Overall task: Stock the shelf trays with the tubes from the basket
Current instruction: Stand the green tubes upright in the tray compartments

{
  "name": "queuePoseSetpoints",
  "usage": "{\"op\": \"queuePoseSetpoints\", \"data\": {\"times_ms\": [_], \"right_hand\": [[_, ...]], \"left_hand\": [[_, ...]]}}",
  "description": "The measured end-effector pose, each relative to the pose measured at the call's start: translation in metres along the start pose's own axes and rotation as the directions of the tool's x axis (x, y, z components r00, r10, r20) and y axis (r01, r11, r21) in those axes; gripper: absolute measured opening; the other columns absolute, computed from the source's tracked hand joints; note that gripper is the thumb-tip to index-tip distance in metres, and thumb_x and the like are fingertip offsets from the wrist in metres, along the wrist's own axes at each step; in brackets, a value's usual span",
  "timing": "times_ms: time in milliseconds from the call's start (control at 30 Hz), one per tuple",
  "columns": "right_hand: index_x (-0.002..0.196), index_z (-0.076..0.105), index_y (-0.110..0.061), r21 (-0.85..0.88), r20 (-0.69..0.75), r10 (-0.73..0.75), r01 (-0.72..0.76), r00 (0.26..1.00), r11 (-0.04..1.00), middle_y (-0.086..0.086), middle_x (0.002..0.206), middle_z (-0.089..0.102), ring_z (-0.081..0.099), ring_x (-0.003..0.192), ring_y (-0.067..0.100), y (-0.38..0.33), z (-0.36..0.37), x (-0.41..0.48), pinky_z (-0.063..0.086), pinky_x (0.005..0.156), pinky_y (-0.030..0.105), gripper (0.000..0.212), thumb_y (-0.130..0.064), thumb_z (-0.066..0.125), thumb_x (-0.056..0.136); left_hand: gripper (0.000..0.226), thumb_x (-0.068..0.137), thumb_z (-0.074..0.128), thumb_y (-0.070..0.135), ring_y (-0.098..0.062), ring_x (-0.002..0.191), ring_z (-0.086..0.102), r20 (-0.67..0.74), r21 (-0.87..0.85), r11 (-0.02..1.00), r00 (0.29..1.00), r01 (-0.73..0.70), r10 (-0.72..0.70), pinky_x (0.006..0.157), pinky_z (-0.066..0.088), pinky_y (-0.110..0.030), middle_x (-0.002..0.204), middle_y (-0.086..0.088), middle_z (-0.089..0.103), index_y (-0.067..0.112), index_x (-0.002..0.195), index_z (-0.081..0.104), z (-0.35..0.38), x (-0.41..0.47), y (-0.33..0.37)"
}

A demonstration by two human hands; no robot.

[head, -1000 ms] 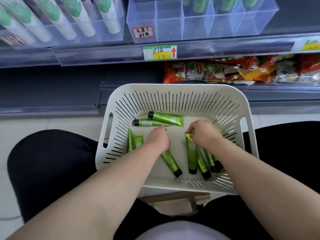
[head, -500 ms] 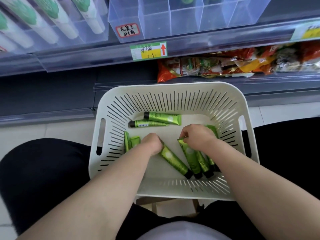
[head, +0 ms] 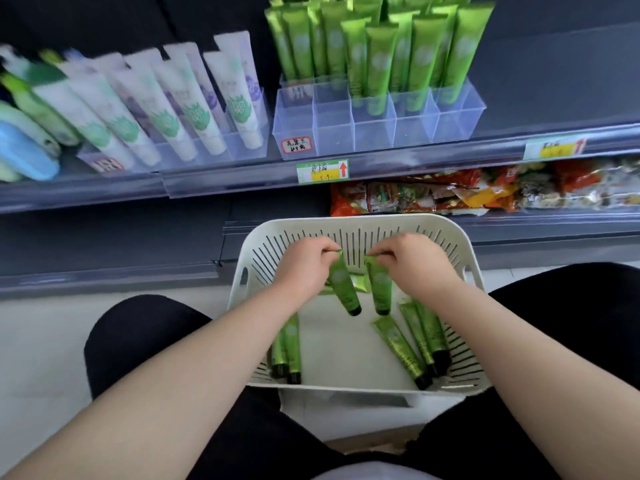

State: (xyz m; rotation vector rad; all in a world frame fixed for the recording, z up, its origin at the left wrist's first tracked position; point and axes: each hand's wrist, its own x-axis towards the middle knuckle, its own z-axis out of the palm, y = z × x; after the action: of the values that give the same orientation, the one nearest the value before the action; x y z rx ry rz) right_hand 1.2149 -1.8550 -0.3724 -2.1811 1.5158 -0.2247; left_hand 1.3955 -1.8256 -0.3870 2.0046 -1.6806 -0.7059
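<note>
The tubes are slim and glossy green, each with a pale round mark on the body and a short black cap. The left hand pinches one tube by its flat crimped end, cap hanging down. The right hand pinches a second tube the same way. The two hang side by side, close but apart, over the white slotted basket at the centre of the frame.

More lie on the basket floor. The left forearm partly covers a pair of tubes at lower left, and three tubes at lower right point their caps toward the bottom edge. A further scrap of green behind the held tubes is mostly hidden.

At upper centre, a clear divided tray on the shelf carries standing green tubes in its right and rear compartments, their tops cut off by the frame edge. The handwritten label on the tray front is too blurred to read. The white tubes at upper left are smeared by motion. Snack packets lie under the shelf at right.
</note>
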Motion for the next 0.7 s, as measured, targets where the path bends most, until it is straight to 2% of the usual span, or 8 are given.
{"op": "queuePoseSetpoints", "data": {"times_ms": [67, 133, 233, 300, 400, 500, 700], "right_hand": [[0.107, 0.071, -0.031, -0.017, -0.135, -0.064, 0.062, 0.989, 0.998, -0.001, 0.107, 0.067, 0.055, 0.106, 0.022, -0.008, -0.022, -0.002, 0.048, 0.083, 0.035, 0.024, -0.021, 0.055, 0.092], [0.106, 0.071, -0.031, -0.034, -0.281, -0.114, 0.109, 0.953, 0.994, -0.001, 0.104, 0.067, 0.054, 0.105, 0.022, -0.017, -0.047, 0.000, 0.049, 0.081, 0.037, 0.024, -0.021, 0.054, 0.092], [0.106, 0.071, -0.028, -0.056, -0.467, -0.182, 0.176, 0.866, 0.983, -0.003, 0.098, 0.068, 0.054, 0.097, 0.023, -0.033, -0.085, 0.007, 0.049, 0.074, 0.036, 0.022, -0.021, 0.055, 0.093], [0.105, 0.072, -0.027, -0.047, -0.549, -0.193, 0.200, 0.813, 0.979, -0.002, 0.094, 0.067, 0.054, 0.094, 0.025, -0.042, -0.108, 0.015, 0.047, 0.070, 0.036, 0.021, -0.021, 0.055, 0.093], [0.105, 0.071, -0.029, -0.039, -0.620, -0.193, 0.216, 0.761, 0.976, -0.003, 0.092, 0.065, 0.052, 0.095, 0.023, -0.050, -0.135, 0.033, 0.040, 0.066, 0.031, 0.021, -0.023, 0.055, 0.094], [0.106, 0.071, -0.028, -0.055, -0.643, -0.196, 0.211, 0.741, 0.976, -0.003, 0.094, 0.065, 0.051, 0.097, 0.023, -0.056, -0.153, 0.052, 0.036, 0.064, 0.029, 0.022, -0.022, 0.054, 0.095], [0.107, 0.069, -0.030, -0.055, -0.646, -0.192, 0.206, 0.738, 0.977, -0.005, 0.101, 0.065, 0.049, 0.101, 0.022, -0.060, -0.177, 0.089, 0.043, 0.070, 0.032, 0.024, -0.021, 0.051, 0.096]], "left_hand": [[0.018, 0.092, 0.060, 0.019, -0.013, 0.092, 0.063, -0.085, 0.004, 0.998, 0.994, -0.070, 0.070, 0.079, 0.042, -0.021, 0.102, 0.005, 0.072, 0.022, 0.104, 0.074, -0.028, -0.001, 0.016], [0.019, 0.094, 0.059, 0.019, -0.012, 0.097, 0.062, -0.174, 0.017, 0.987, 0.972, -0.157, 0.158, 0.083, 0.041, -0.020, 0.104, 0.007, 0.072, 0.022, 0.105, 0.073, -0.056, -0.001, 0.033], [0.020, 0.095, 0.057, 0.016, -0.015, 0.098, 0.063, -0.306, -0.034, 0.974, 0.930, -0.224, 0.203, 0.087, 0.049, -0.028, 0.103, 0.005, 0.071, 0.021, 0.106, 0.073, -0.095, 0.005, 0.061], [0.020, 0.094, 0.057, 0.013, -0.017, 0.094, 0.064, -0.396, -0.072, 0.964, 0.894, -0.258, 0.210, 0.086, 0.052, -0.032, 0.096, 0.006, 0.070, 0.019, 0.104, 0.074, -0.117, 0.014, 0.077], [0.021, 0.092, 0.058, 0.010, -0.020, 0.086, 0.066, -0.527, -0.054, 0.958, 0.823, -0.280, 0.211, 0.083, 0.052, -0.032, 0.086, 0.009, 0.066, 0.017, 0.102, 0.075, -0.146, 0.039, 0.098], [0.024, 0.092, 0.055, 0.010, -0.022, 0.092, 0.065, -0.584, -0.013, 0.967, 0.787, -0.256, 0.200, 0.085, 0.050, -0.030, 0.098, 0.001, 0.071, 0.017, 0.105, 0.074, -0.167, 0.074, 0.112], [0.026, 0.095, 0.052, 0.013, -0.022, 0.110, 0.057, -0.630, 0.068, 0.978, 0.752, -0.198, 0.196, 0.084, 0.037, -0.020, 0.113, -0.003, 0.069, 0.018, 0.111, 0.072, -0.180, 0.152, 0.130]]}}
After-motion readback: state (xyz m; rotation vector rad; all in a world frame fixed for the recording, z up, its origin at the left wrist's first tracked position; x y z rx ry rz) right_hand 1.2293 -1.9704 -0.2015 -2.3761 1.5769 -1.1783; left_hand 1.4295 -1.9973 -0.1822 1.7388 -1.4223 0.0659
